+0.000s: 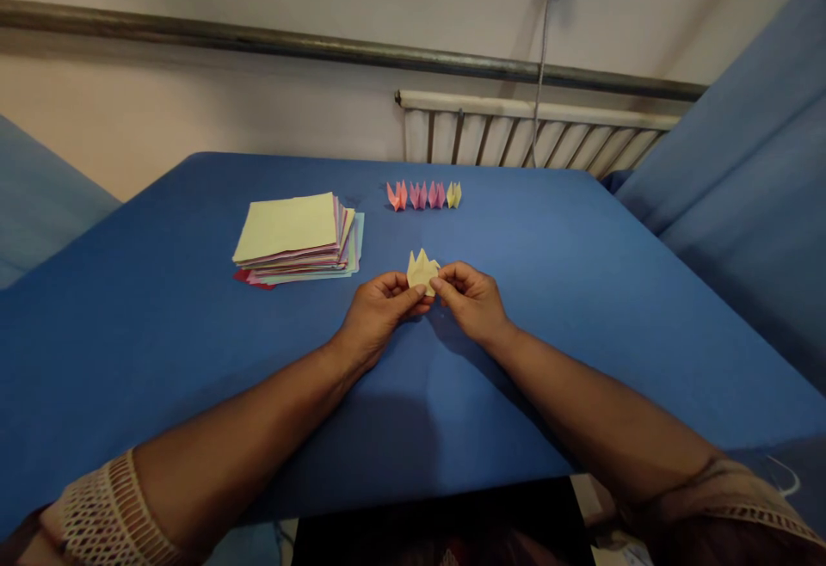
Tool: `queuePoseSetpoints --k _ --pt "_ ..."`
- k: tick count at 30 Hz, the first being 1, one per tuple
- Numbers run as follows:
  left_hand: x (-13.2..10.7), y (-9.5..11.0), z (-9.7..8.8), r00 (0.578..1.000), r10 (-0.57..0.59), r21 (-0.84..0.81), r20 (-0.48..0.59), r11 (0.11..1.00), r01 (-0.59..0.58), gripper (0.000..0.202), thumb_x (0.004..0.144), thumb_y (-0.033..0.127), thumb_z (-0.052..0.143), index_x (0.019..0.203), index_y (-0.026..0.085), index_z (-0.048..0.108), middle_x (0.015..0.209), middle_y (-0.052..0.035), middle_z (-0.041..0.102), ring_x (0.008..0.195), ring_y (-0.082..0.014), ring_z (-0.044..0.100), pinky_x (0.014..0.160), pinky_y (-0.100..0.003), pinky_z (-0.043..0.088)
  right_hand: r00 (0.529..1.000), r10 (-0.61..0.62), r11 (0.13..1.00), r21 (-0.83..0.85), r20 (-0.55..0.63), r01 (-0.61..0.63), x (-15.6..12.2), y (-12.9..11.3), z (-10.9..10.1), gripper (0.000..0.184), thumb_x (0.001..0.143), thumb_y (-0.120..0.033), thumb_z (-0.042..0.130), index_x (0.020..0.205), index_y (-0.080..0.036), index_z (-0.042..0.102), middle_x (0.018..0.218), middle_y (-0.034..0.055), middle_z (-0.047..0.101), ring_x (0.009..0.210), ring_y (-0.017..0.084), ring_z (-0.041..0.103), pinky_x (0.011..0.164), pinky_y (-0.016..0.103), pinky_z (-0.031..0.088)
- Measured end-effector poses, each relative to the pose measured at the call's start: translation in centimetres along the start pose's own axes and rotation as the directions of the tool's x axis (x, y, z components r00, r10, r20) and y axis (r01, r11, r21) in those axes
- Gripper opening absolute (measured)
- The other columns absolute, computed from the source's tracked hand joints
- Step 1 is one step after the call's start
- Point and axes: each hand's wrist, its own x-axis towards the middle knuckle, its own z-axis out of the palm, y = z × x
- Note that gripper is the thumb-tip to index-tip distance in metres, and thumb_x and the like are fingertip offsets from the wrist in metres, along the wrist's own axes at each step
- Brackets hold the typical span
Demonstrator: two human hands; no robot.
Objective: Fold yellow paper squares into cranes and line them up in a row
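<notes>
A small folded yellow paper piece (pixel 422 270) with pointed tips is pinched between both hands above the middle of the blue table (pixel 581 291). My left hand (pixel 378 315) grips its lower left side with thumb and fingers closed. My right hand (pixel 471 298) pinches its lower right edge. A stack of coloured paper sheets (pixel 297 237), pale yellow on top, lies to the left of the hands. Farther back stands a row of small folded paper pieces (pixel 423 195), orange, pink and yellow.
Behind the table are a white radiator (pixel 535 140), a grey rail along the wall and a hanging cable (pixel 540 67). Blue fabric (pixel 742 162) rises at the right and lies at the left edge.
</notes>
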Motion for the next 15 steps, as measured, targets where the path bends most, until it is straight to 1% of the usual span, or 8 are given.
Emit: queuePoseSetpoints --k 3,6,8,10,15 --pt "-0.10 0.08 -0.04 1.000 -0.001 0.023 0.025 1.000 0.000 0.029 0.063 0.027 0.085 0.077 0.013 0.064 0.072 -0.0016 0.073 0.069 -0.0110 0.069 0.069 -0.021 0.054 1.000 -0.012 1.000 -0.025 -0.005 0.012 0.07 -0.12 -0.11 0.018 0.079 -0.036 0.063 0.072 -0.020 0.061 0.062 -0.0045 0.056 0.055 0.010 0.048 0.056 0.024 0.038" --pt "-0.28 0.33 -0.05 0.999 0.020 0.012 0.029 1.000 -0.020 0.030 0.067 0.030 0.083 0.085 0.014 0.065 0.078 -0.0022 0.073 0.072 -0.0125 0.070 0.068 -0.022 0.054 1.000 0.000 0.999 -0.044 -0.015 -0.001 0.20 -0.27 -0.23 0.019 0.080 -0.037 0.062 0.072 -0.020 0.060 0.059 -0.0053 0.053 0.053 0.010 0.045 0.054 0.024 0.036" --pt "-0.37 0.52 -0.06 0.999 0.035 -0.022 0.018 0.999 -0.035 0.031 0.070 0.033 0.081 0.089 0.015 0.065 0.080 -0.0019 0.072 0.075 -0.0141 0.071 0.068 -0.023 0.055 1.000 0.014 0.999 -0.045 -0.025 -0.015 0.28 -0.30 -0.23 0.019 0.080 -0.038 0.062 0.072 -0.020 0.060 0.058 -0.0053 0.053 0.053 0.010 0.045 0.054 0.024 0.036" --pt "-0.40 0.61 -0.09 0.999 0.046 -0.032 0.003 0.998 -0.046 0.030 0.072 0.036 0.079 0.088 0.015 0.064 0.080 -0.0016 0.071 0.074 -0.0151 0.071 0.066 -0.024 0.054 1.000 0.023 0.999 -0.039 -0.021 -0.024 0.32 -0.25 -0.17 0.019 0.080 -0.038 0.062 0.072 -0.020 0.060 0.058 -0.0052 0.053 0.053 0.010 0.044 0.054 0.024 0.036" --pt "-0.24 0.49 -0.23 0.998 0.059 0.033 -0.028 0.998 -0.058 0.030 0.072 0.036 0.079 0.088 0.015 0.065 0.081 -0.0025 0.071 0.072 -0.0141 0.070 0.065 -0.024 0.053 0.999 0.031 0.999 -0.013 0.009 -0.031 0.23 -0.18 -0.11 0.020 0.082 -0.038 0.059 0.075 -0.020 0.061 0.061 -0.0047 0.054 0.054 0.010 0.047 0.055 0.024 0.037"
